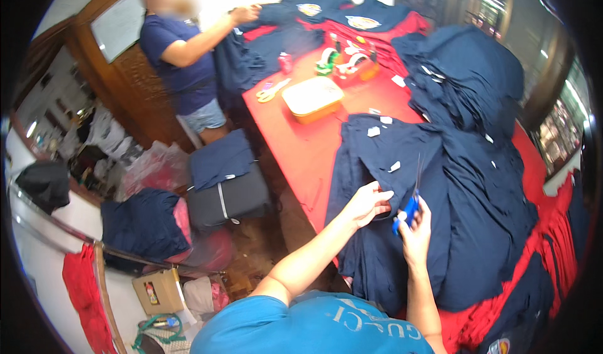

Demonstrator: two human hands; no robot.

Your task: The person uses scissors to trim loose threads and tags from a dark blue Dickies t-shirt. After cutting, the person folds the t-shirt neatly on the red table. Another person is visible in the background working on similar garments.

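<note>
My right hand grips a pair of scissors by the blue handles. Their thin blades point away from me over a spread navy shirt. Just left of the scissors, my left hand is closed with bent fingers at a fold of the navy cloth; the exact grip is partly hidden. Small white pieces lie on the fabric beyond my hands.
A red-topped table holds a yellow lidded container, yellow scissors, tape dispensers and a navy garment heap. Across the table's far left stands another person, handling navy cloth. A dark stool carries folded cloth.
</note>
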